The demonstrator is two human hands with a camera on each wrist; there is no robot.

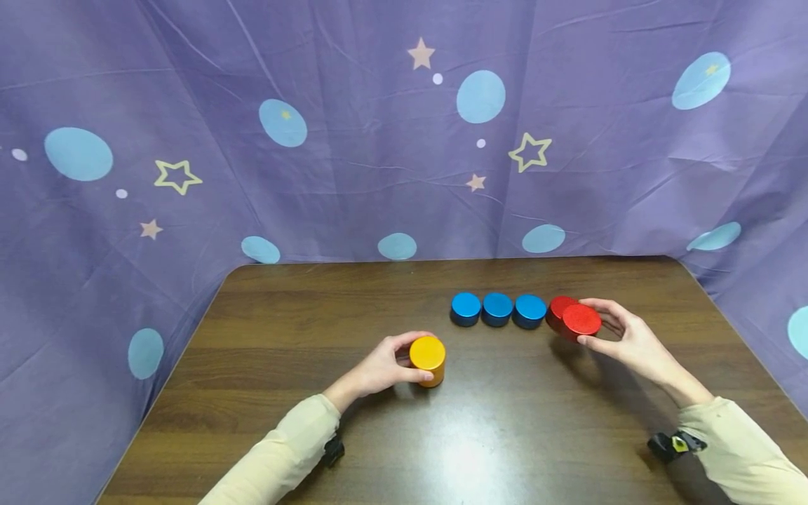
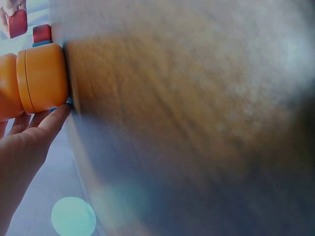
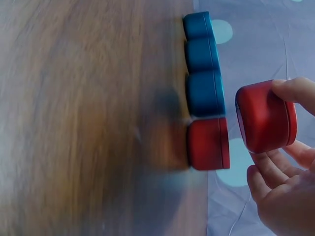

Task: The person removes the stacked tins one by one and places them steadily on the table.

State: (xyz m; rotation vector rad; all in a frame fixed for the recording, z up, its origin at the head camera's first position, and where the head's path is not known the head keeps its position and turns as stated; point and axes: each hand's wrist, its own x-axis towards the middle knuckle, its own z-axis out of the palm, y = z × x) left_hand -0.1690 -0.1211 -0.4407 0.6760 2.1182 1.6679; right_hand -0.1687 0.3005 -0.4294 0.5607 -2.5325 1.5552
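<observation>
Three round blue tins stand side by side in a row on the table: a left one [image 1: 466, 308], a middle one [image 1: 497, 308] and a right one [image 1: 529, 310]. A red tin [image 3: 204, 144] ends the row at the right. My right hand [image 1: 621, 341] grips a second red tin [image 1: 581, 320] between thumb and fingers, raised above the table and partly covering the first in the head view. My left hand [image 1: 385, 365] curls round a stack of two orange tins, the lower one [image 2: 47, 76] at the tabletop, the upper one [image 2: 7, 86] on it.
The brown wooden table [image 1: 284, 315] reaches back to a purple curtain [image 1: 353, 175] with stars and dots. Dark wrist devices sit under the left cuff [image 1: 333, 449] and the right cuff [image 1: 675, 445]. Light glares on the table's front middle.
</observation>
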